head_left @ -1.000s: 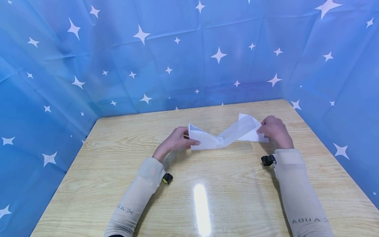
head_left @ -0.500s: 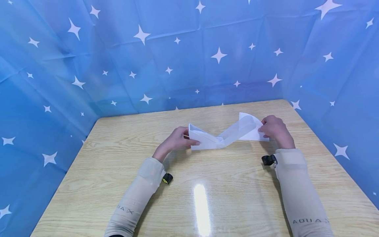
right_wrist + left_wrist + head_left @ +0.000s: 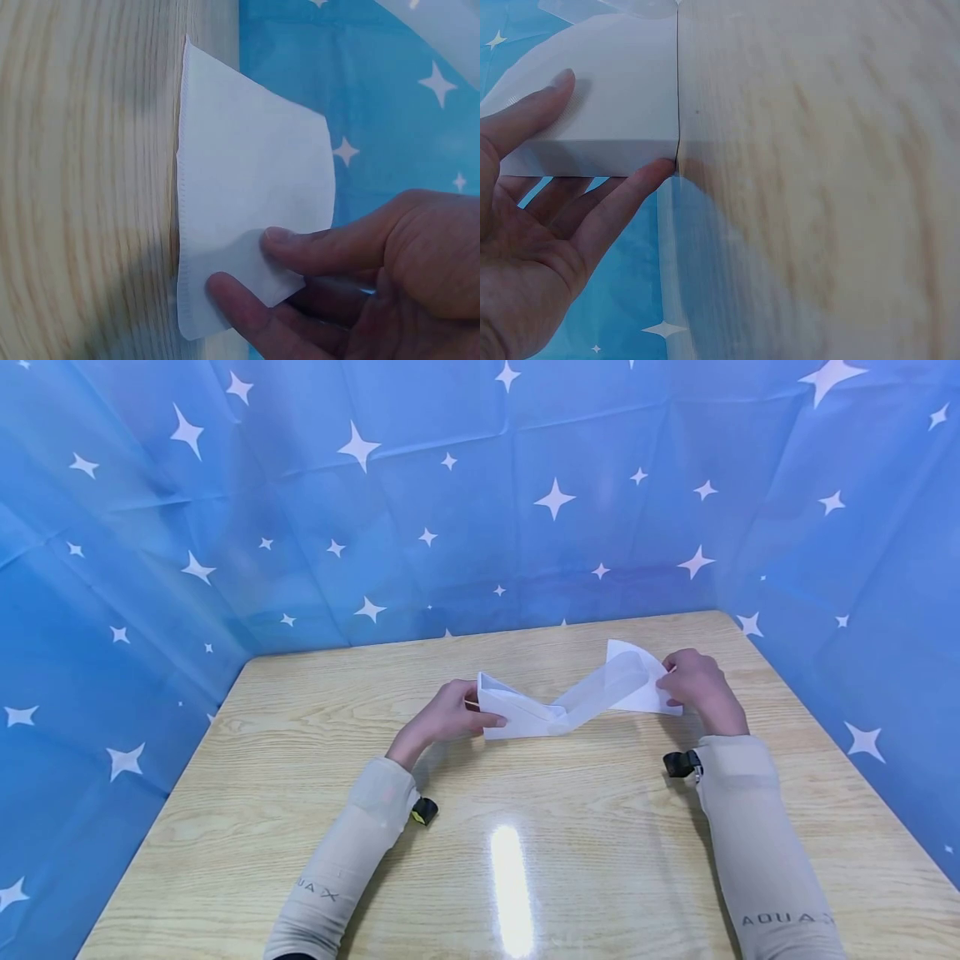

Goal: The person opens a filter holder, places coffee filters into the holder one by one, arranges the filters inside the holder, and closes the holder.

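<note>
My left hand [image 3: 453, 710] grips the end of a low white box [image 3: 517, 714] with a sloping top, standing on the table. In the left wrist view its thumb lies on the box's broad face [image 3: 619, 75], with the fingers around the narrow end. A clear plastic flap [image 3: 596, 697] rises from the box toward the right. Behind the flap's far end, my right hand [image 3: 697, 685] pinches a white coffee filter paper [image 3: 641, 697] by its corner. The right wrist view shows the filter's crimped edge [image 3: 182, 180] close along the tabletop, thumb and fingers at one end.
A pale wooden table [image 3: 480, 810] lies under both arms. A blue cloth with white stars [image 3: 450, 510] hangs right behind and beside it. Black wrist cameras stick out from both sleeves [image 3: 738, 777].
My right hand has shifted slightly away from me with the filter paper, which now stands a little higher behind the flap. The left hand and box stay in place.
</note>
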`<control>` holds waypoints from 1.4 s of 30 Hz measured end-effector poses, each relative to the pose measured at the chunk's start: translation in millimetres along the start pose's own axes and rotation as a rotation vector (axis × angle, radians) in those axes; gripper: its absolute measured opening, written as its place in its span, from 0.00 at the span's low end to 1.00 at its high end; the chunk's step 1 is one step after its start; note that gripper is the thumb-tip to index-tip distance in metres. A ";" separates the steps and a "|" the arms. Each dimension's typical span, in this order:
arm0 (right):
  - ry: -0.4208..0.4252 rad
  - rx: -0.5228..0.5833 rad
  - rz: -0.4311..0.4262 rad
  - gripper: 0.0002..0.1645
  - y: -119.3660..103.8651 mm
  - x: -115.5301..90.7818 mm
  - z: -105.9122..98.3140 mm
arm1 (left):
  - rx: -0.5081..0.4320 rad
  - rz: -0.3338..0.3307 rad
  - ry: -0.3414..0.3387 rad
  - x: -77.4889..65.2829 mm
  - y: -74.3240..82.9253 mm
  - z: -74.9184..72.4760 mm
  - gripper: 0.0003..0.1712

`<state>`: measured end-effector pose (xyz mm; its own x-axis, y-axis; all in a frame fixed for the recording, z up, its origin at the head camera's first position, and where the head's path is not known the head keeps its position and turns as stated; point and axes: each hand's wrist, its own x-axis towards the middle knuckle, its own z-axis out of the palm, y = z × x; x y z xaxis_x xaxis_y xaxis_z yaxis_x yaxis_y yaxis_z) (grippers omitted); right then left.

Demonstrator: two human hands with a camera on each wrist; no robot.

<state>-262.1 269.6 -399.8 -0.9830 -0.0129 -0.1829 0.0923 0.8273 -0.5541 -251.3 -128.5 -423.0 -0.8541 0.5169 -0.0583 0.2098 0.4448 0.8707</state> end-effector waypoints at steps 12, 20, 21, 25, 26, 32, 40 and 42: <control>0.017 -0.022 -0.015 0.24 -0.5 0.2 -0.4 | 0.002 0.001 -0.001 0.2 -0.5 -0.2 0.21; 0.023 -0.013 -0.016 0.26 -2.5 0.4 -3.8 | 0.003 0.004 0.003 1.4 -0.5 -0.4 0.21; 0.025 -0.017 -0.019 0.26 -2.6 0.4 -4.3 | 0.004 0.005 0.004 1.2 -0.3 -0.4 0.21; 0.031 -0.040 -0.024 0.27 -2.2 0.5 -6.3 | 0.004 0.006 0.002 1.2 -0.8 -0.5 0.21; 0.032 -0.045 -0.024 0.27 -2.1 0.6 -6.6 | 0.004 0.006 0.001 1.2 -1.1 -0.4 0.21; 0.036 -0.043 -0.028 0.28 -1.9 1.3 -7.8 | 0.009 0.006 0.002 1.4 -2.6 -0.3 0.22; 0.061 -0.061 -0.059 0.28 -2.8 -0.7 -11.1 | 0.008 0.006 0.004 1.1 -2.3 -0.1 0.21; 0.064 -0.056 -0.060 0.28 -3.4 -1.4 -12.3 | 0.009 0.008 0.003 1.0 -2.5 -0.1 0.21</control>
<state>-263.0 273.8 -387.6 -0.9948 -0.0294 -0.0973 0.0252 0.8564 -0.5156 -252.8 -129.1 -425.2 -0.8539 0.5180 -0.0500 0.2205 0.4471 0.8669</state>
